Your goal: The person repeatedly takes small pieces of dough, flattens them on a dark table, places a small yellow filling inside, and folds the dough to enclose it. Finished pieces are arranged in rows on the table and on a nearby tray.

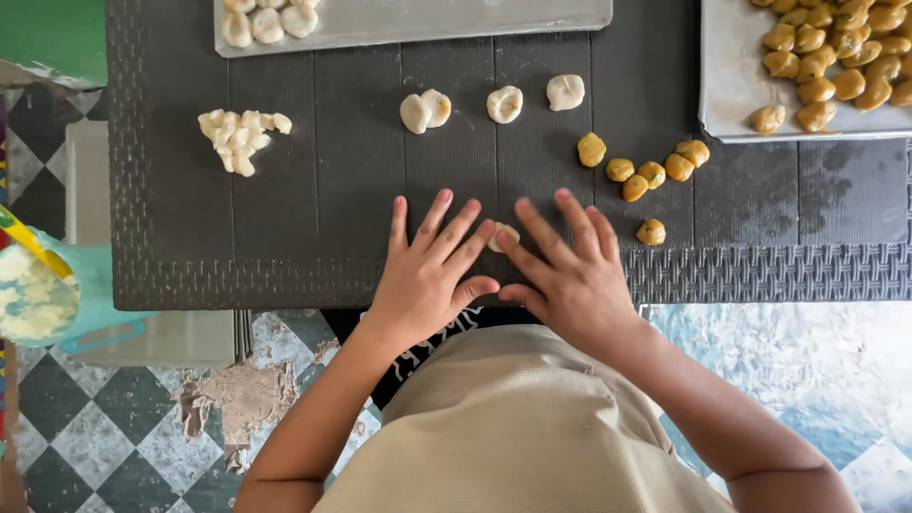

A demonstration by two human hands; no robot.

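Observation:
My left hand (432,266) and my right hand (560,266) lie flat, fingers spread, on a dark woven mat (313,190). A small pale dough piece (503,236) sits between their fingertips, touched by both and partly covered. Beyond it lie three shaped white dough pieces (425,110), (504,104), (565,91). A heap of small raw dough bits (239,135) is at the left. Several yellow filling balls (651,174) lie loose to the right.
A metal tray (418,21) with white dough pieces is at the top edge. Another tray (736,85) at the top right holds many yellow balls. A teal container of pale flour (38,294) stands at the left, over a checkered floor.

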